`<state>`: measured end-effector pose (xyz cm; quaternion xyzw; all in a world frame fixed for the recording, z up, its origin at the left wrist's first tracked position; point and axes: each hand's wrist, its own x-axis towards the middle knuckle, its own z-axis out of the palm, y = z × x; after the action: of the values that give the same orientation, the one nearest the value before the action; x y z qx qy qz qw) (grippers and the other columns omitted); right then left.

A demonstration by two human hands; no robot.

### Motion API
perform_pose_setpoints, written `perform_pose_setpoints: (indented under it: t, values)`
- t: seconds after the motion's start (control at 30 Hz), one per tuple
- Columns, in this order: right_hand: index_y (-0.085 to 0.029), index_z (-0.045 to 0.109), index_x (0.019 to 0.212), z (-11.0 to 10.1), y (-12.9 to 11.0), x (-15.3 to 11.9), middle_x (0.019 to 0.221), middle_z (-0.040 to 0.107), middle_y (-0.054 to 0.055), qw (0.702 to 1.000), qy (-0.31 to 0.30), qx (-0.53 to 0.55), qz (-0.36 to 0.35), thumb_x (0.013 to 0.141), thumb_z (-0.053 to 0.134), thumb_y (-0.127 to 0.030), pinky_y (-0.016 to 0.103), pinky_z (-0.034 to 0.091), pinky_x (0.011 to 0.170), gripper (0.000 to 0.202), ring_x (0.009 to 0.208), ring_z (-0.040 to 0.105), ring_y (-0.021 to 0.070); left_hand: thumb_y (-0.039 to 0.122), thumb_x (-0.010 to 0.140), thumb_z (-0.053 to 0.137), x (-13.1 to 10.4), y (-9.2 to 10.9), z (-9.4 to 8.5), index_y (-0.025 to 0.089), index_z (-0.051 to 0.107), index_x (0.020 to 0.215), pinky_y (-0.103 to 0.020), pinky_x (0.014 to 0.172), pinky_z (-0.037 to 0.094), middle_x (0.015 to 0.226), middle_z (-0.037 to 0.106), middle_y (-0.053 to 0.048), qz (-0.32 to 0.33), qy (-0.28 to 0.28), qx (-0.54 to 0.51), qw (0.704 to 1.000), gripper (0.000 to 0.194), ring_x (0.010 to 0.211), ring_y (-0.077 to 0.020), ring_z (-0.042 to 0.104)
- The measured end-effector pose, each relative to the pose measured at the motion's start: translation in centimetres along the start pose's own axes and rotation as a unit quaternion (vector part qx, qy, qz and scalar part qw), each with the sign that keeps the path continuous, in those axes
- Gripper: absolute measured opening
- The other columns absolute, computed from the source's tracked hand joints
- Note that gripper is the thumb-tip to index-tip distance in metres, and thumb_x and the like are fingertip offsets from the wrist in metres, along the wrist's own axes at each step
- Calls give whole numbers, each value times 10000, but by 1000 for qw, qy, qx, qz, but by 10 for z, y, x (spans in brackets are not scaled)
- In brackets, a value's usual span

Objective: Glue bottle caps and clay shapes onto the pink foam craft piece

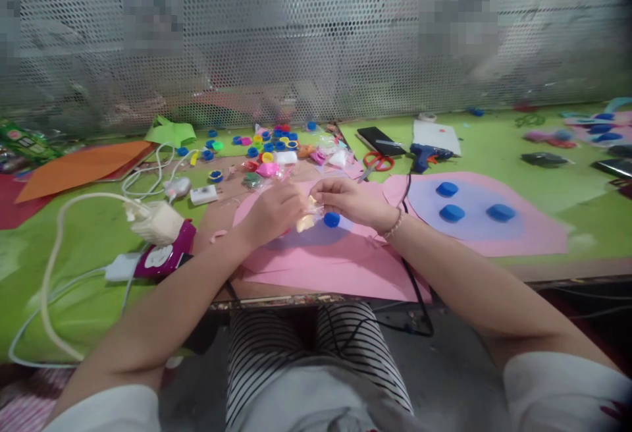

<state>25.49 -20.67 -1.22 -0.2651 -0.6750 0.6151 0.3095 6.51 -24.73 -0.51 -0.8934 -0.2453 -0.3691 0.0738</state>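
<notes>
My left hand [277, 213] and my right hand [349, 201] meet over the pink paper, fingers pinched together. Between them is a small clear plastic packet [306, 222] with a pale yellow, clay-like lump in it. Just beneath the hands lies a pink paper shape [296, 264] with a bluish oval, partly covered by my left hand. A blue bottle cap [332, 220] rests on that oval, close to my right fingers. To the right, another pink paper shape [533, 238] carries three blue caps [451, 213] on its lilac oval.
Behind my hands are several coloured caps [266, 157] and small packets. Red-handled scissors [378, 161], a black phone [380, 141] and a blue glue gun [429, 155] lie farther right. A purple power strip [165, 251] with cables sits left. A perforated metal panel [316, 43] borders the back.
</notes>
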Motion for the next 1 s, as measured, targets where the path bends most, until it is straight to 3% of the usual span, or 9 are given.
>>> perform_pose_setpoints:
  t: [0.1, 0.2, 0.4, 0.53, 0.63, 0.7, 0.8, 0.9, 1.0]
  values:
    - [-146, 569, 782, -1, 0, 2, 674, 527, -25, 998, 50, 45, 4, 764, 625, -318, 165, 445, 515, 181, 587, 511, 50, 148, 837, 483, 1, 3, -1, 194, 488, 753, -286, 767, 450, 785, 602, -36, 65, -10, 50, 997, 96, 803, -137, 521]
    - [-161, 528, 767, -6, -7, 1, 666, 504, -33, 988, 108, 109, -5, 757, 623, -319, 161, 458, 534, 185, 607, 515, 51, 161, 842, 481, -1, 3, 2, 198, 488, 747, -285, 760, 452, 798, 606, -28, 72, -22, 67, 995, 102, 795, -134, 523]
    - [-176, 533, 815, -22, -17, -1, 674, 518, -38, 983, 103, 145, -35, 723, 656, -259, 172, 482, 578, 175, 589, 521, 45, 203, 845, 492, -4, -3, 4, 196, 461, 746, -288, 713, 466, 786, 578, -37, -15, 3, 37, 999, 104, 780, -138, 537]
    - [-184, 512, 758, -35, -12, 5, 643, 499, -46, 978, 177, 98, -52, 721, 646, -259, 195, 489, 600, 158, 576, 526, 51, 228, 839, 505, -6, -9, 5, 193, 435, 743, -287, 689, 459, 773, 571, -34, -68, 20, 13, 997, 124, 759, -138, 544]
    - [-186, 524, 749, -51, -8, 9, 662, 526, -31, 966, 249, 2, -65, 727, 613, -234, 248, 500, 669, 104, 625, 563, 79, 249, 839, 507, -7, -11, 7, 192, 435, 739, -288, 691, 449, 771, 568, -28, -86, 6, 9, 996, 136, 754, -138, 540]
    - [-168, 563, 735, -64, -6, 10, 693, 565, 1, 943, 287, -154, -71, 724, 591, -195, 293, 494, 710, 40, 657, 573, 110, 257, 843, 501, -8, -12, 8, 190, 437, 738, -281, 678, 442, 760, 564, -25, -88, -6, 13, 996, 140, 738, -137, 533]
    - [-124, 652, 755, -86, 3, 11, 775, 609, 72, 855, 316, -407, -66, 696, 556, -99, 343, 469, 775, 116, 728, 579, 166, 255, 844, 496, -9, -13, 9, 189, 436, 738, -272, 661, 431, 745, 555, -22, -83, -16, 24, 996, 138, 721, -135, 518]
    - [-74, 703, 820, -105, 15, 12, 826, 627, 135, 803, 312, -505, -42, 706, 499, -57, 349, 454, 808, 235, 842, 583, 221, 265, 845, 494, -10, -15, 10, 188, 444, 746, -274, 668, 425, 747, 548, -21, -85, -24, 27, 996, 135, 727, -138, 513]
    - [-50, 713, 886, -115, 24, 13, 808, 649, 146, 782, 306, -542, -22, 713, 453, -28, 340, 450, 813, 313, 888, 577, 241, 285, 850, 483, -10, -16, 10, 185, 459, 752, -274, 665, 418, 751, 541, -20, -104, -37, 16, 994, 142, 720, -137, 506]
